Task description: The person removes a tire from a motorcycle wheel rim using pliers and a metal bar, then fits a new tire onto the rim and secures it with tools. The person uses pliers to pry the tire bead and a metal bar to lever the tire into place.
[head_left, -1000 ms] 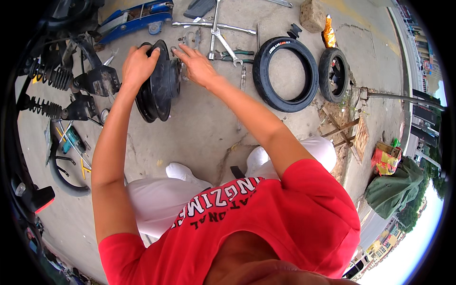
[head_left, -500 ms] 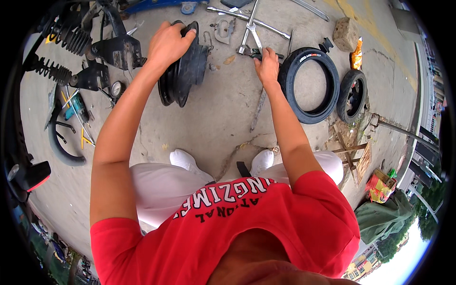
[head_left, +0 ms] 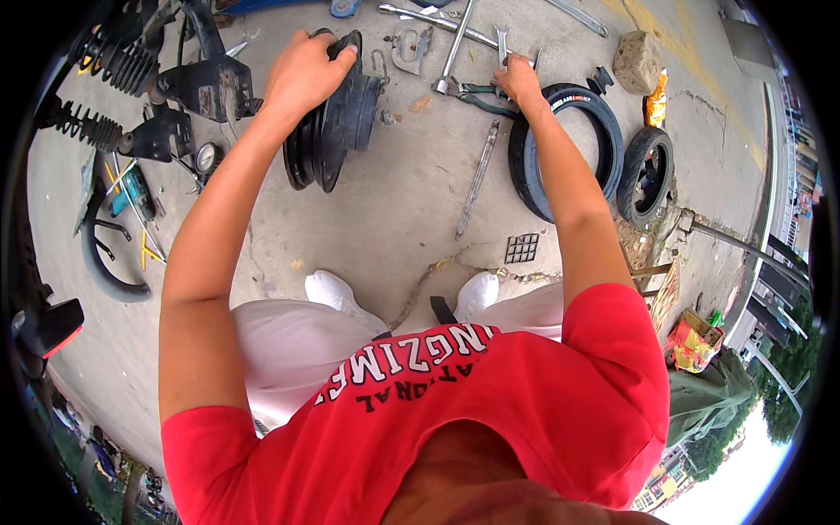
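Note:
My left hand [head_left: 306, 70] grips the top edge of a black wheel rim [head_left: 331, 131] that stands on its edge on the concrete, fingers curled over the far side. In my right hand [head_left: 521, 80], closed fingers hold a metal open-end wrench [head_left: 501, 38], its jaw pointing away from me. Just left of this hand, a pair of pliers with dark green handles [head_left: 481, 94] lies near the end of a silver cross-shaped lug wrench [head_left: 456, 45]. My right forearm passes over a black tire [head_left: 522, 166] lying flat.
A long metal bar [head_left: 478, 179] lies between my feet and the tools. On the right are a smaller wheel [head_left: 646, 175], a stone block [head_left: 638, 63] and an orange packet [head_left: 655, 98]. Vehicle suspension parts [head_left: 131, 70], a gauge [head_left: 208, 157] and a curved black fender [head_left: 109, 271] occupy the left.
My right hand has moved right and slightly away from me with the wrench, from over the pliers toward the tire. The pliers' handles now show. My left hand keeps its hold on the rim.

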A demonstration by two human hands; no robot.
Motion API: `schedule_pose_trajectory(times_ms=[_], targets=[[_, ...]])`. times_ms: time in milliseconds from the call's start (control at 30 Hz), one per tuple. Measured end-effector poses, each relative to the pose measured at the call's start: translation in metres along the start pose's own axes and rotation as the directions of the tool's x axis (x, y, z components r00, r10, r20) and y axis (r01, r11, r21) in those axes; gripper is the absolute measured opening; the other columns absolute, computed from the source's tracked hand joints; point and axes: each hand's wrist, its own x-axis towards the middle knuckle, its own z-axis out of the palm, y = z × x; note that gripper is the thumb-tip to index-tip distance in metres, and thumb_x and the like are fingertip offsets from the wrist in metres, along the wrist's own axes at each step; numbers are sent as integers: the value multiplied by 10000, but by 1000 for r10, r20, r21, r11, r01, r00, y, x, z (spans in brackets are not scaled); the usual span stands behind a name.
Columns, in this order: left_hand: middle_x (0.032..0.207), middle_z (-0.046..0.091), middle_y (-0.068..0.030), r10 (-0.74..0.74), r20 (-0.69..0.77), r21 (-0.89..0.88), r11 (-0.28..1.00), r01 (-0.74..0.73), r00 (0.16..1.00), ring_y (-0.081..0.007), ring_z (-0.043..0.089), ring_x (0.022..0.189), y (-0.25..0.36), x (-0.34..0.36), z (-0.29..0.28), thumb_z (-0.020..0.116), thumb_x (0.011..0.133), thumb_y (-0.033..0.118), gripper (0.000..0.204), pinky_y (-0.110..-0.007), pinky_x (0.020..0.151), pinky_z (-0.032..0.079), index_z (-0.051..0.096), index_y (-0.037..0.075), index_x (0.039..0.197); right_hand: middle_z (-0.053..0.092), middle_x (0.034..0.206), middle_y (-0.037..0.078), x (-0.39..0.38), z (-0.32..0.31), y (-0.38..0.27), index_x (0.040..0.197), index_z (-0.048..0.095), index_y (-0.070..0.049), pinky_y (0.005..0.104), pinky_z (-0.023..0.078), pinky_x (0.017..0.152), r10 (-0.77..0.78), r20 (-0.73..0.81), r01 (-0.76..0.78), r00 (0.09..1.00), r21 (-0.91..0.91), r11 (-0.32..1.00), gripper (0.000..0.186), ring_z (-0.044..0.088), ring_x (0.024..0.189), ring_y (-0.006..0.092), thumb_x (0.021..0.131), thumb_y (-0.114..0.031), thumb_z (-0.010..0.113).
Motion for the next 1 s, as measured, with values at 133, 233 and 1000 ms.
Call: schedule_pose_trajectory(times_ms=[133,233,1000], targets=[[1072,596,-220,10,-13,25,1000,-9,1000,-389,595,990,-1,-8,-5,543,870,426,463,-453,874,474,670,47,1105,537,1157,151,-52,-2,-22,1169,606,-52,430,480,887,-217,155,260,964,-371,892,514,540,1102,335,714,-234,761],[1058,591,-212,52,-43,25,998,-51,998,-381,595,979,-2,-14,-2,554,880,422,457,-440,866,472,665,51,1122,534,1127,108,-55,-7,-29,1108,632,-82,406,474,846,-251,161,299,954,-509,807,473,527,1102,280,676,-209,777],[1101,589,-192,87,-64,32,996,-85,994,-377,606,990,-11,-27,4,544,886,458,488,-430,875,476,650,73,1166,630,1090,79,-74,-11,-59,1061,656,-110,462,430,868,-317,424,507,848,-479,717,320,571,1089,262,760,-217,641]])
